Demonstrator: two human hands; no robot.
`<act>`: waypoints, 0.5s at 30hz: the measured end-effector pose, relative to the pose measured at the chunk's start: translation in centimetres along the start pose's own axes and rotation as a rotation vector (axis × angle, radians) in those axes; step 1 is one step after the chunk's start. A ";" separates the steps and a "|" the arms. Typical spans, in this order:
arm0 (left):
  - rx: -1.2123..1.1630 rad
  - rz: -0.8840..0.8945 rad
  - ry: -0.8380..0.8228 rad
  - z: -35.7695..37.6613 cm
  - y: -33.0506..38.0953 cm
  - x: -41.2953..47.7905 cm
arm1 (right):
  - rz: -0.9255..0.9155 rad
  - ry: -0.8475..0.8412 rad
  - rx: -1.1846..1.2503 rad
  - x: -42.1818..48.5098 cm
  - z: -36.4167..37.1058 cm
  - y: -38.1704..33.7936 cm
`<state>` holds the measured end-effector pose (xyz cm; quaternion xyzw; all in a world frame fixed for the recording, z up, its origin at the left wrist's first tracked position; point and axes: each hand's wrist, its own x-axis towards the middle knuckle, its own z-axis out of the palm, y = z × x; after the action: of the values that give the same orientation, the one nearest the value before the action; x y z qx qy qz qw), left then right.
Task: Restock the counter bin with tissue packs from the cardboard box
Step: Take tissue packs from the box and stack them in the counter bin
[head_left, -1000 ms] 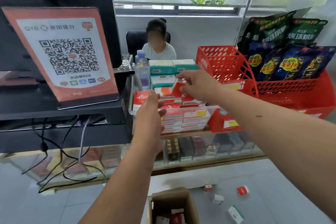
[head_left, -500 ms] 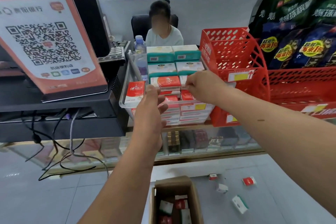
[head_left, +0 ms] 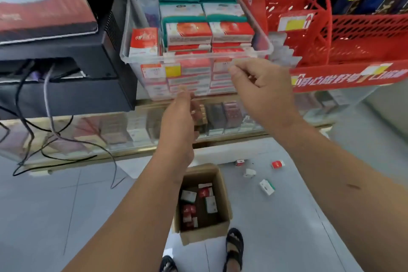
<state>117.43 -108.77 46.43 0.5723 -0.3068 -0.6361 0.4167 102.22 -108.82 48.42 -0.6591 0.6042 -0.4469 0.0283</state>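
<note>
The left hand and right hand hang loosely curled and empty before the clear bin. Its tissue packs reach the rim, so more from the cardboard box may slide off.

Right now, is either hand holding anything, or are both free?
Left hand: open, holding nothing.
Right hand: open, fingers loosely curled, holding nothing.

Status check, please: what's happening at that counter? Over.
Left hand and right hand empty, in front of the clear bin. Bin's tissue packs stacked near the rim. Cardboard box on floor holds more. Loose packs scattered on floor.
</note>
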 end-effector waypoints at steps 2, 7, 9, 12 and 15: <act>0.031 -0.057 -0.003 -0.8 -2.6 1.0 | 0.034 -0.001 0.014 -3.2 1.7 1.0; 0.126 -0.159 0.007 -2.3 -9.3 3.8 | 0.267 -0.198 0.059 -11.2 7.0 6.1; 0.152 -0.201 0.023 -2.8 -12.1 5.1 | 0.333 -0.308 0.018 -14.2 9.4 8.7; 0.179 -0.257 0.062 -3.4 -16.9 7.3 | 0.390 -0.442 -0.012 -18.1 13.1 12.4; 0.200 -0.303 0.104 -4.2 -22.1 9.9 | 0.419 -0.574 -0.056 -21.6 17.1 16.4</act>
<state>117.65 -106.83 21.96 0.6827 -0.2567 -0.6276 0.2723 103.01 -104.07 16.73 -0.6200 0.7057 -0.2113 0.2700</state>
